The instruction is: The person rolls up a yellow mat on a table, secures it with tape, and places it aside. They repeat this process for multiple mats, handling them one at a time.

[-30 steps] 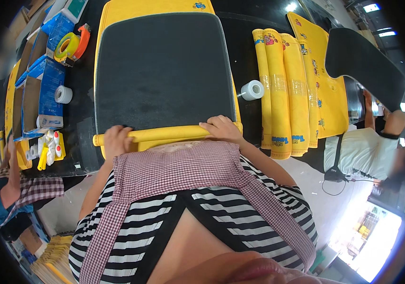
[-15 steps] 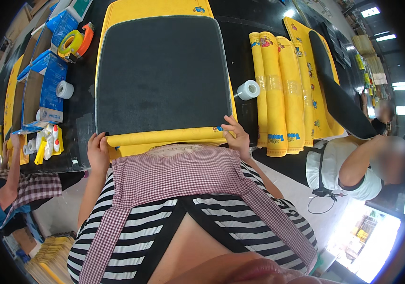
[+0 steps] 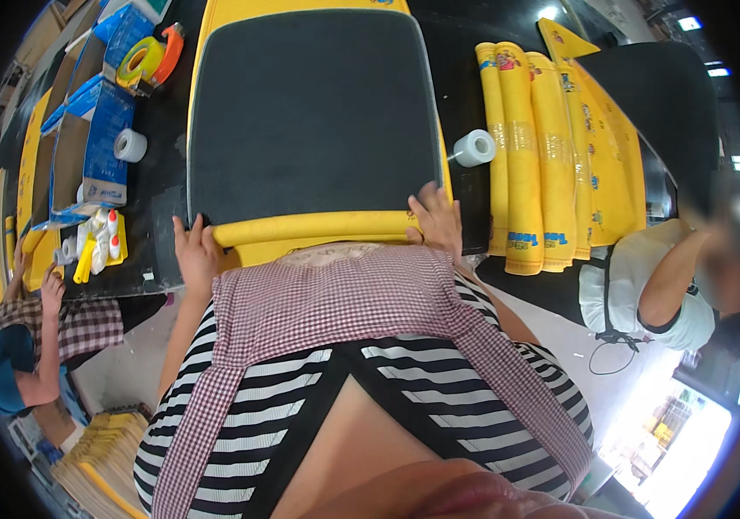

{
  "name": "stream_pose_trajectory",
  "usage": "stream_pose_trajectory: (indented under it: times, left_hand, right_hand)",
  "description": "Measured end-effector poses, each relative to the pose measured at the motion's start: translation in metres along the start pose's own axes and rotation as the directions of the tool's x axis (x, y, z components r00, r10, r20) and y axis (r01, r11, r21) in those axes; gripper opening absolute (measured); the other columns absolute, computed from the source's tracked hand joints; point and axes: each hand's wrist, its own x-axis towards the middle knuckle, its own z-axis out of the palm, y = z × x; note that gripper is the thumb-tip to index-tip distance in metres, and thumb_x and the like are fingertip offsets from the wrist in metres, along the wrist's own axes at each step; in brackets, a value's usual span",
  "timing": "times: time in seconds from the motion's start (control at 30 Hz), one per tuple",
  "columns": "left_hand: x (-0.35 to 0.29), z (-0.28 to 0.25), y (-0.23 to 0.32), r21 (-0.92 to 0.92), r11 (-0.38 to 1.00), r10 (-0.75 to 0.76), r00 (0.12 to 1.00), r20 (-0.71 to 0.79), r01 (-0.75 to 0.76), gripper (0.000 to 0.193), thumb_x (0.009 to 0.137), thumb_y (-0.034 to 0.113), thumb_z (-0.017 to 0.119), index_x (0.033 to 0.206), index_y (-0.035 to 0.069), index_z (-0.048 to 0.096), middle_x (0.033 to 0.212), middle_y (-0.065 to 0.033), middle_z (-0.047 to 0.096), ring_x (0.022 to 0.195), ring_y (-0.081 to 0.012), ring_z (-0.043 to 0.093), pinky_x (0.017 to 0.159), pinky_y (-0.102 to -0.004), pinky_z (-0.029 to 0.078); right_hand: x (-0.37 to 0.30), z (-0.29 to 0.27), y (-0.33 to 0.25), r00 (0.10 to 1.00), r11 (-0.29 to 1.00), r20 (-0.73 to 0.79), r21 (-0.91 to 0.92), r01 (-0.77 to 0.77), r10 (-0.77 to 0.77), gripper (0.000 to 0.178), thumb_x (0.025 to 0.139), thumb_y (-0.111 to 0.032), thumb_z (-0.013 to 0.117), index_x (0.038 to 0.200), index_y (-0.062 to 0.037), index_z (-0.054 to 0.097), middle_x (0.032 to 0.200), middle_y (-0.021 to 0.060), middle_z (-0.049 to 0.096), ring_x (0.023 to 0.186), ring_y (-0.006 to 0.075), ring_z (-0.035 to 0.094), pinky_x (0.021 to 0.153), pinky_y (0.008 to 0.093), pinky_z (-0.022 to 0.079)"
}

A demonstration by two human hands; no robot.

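Note:
In front of me lies a mat (image 3: 313,112) with a dark underside facing up and yellow material showing along its edges. Its near end is curled into a yellow roll (image 3: 318,228) close to my apron. My left hand (image 3: 200,255) grips the left end of this roll, with the fingers a little apart. At the roll's right end is my right hand (image 3: 437,227), its thumb against the roll and its fingers fanned over the mat's edge.
Several rolled yellow mats (image 3: 521,160) lie to the right, beside a white tape roll (image 3: 474,149). Blue boxes (image 3: 103,156), a tape dispenser (image 3: 149,60) and glue bottles (image 3: 102,238) stand left. A co-worker at right handles a dark sheet (image 3: 655,112); another person (image 3: 28,350) works at left.
My view has shifted slightly, and my right hand's fingers have spread more over the mat. The right co-worker's dark sheet has swung up and shows broader. The left person's hand has moved.

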Motion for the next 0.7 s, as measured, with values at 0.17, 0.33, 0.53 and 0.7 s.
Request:
stream_pose_trajectory:
  times: [0.17,0.33,0.53,0.7]
  left_hand:
    - [0.017,-0.005,0.047,0.386,0.921,-0.121,0.981,0.155,0.052,0.081,0.103,0.065,0.043,0.162,0.01,0.034,0.172,-0.021,0.012,0.159,-0.0437,0.004,0.121,-0.0703,0.002]
    - [0.087,-0.001,0.069,0.37,0.927,0.061,0.998,0.024,-0.066,0.078,0.1,0.064,0.052,0.16,0.016,0.039,0.169,-0.0192,0.028,0.159,-0.0364,0.016,0.122,-0.068,0.005]
    - [0.123,-0.011,0.082,-0.21,0.714,0.668,0.74,-0.081,-0.667,0.019,0.091,0.023,0.077,0.104,0.009,0.074,0.091,-0.0095,0.069,0.08,-0.0306,0.067,0.072,-0.0372,0.054]
    - [0.098,-0.006,0.068,0.006,0.609,0.788,0.604,-0.119,-0.793,0.019,0.089,0.019,0.077,0.104,0.008,0.073,0.083,-0.005,0.064,0.076,-0.0269,0.064,0.067,-0.0376,0.053]
  right_hand:
    - [0.031,-0.017,-0.002,0.99,0.999,0.135,-0.034,-0.027,0.031,0.063,0.094,-0.041,0.059,0.153,-0.018,0.052,0.165,0.0247,0.031,0.15,0.0454,0.034,0.122,0.0625,0.024]
    - [0.101,-0.017,0.017,0.999,0.992,0.005,-0.119,0.052,-0.052,0.057,0.098,-0.036,0.063,0.15,-0.0142,0.053,0.159,0.0247,0.039,0.151,0.0433,0.03,0.124,0.056,0.022]
    - [0.137,-0.026,0.005,0.963,0.987,0.225,-0.088,-0.134,0.151,0.047,0.095,-0.024,0.066,0.139,-0.0101,0.061,0.116,0.0174,0.067,0.112,0.0361,0.064,0.095,0.0439,0.053]
    - [0.071,-0.02,-0.015,0.989,0.983,0.042,-0.117,0.143,-0.139,0.047,0.094,-0.027,0.069,0.139,-0.0115,0.061,0.115,0.0214,0.068,0.11,0.0372,0.066,0.092,0.044,0.056]
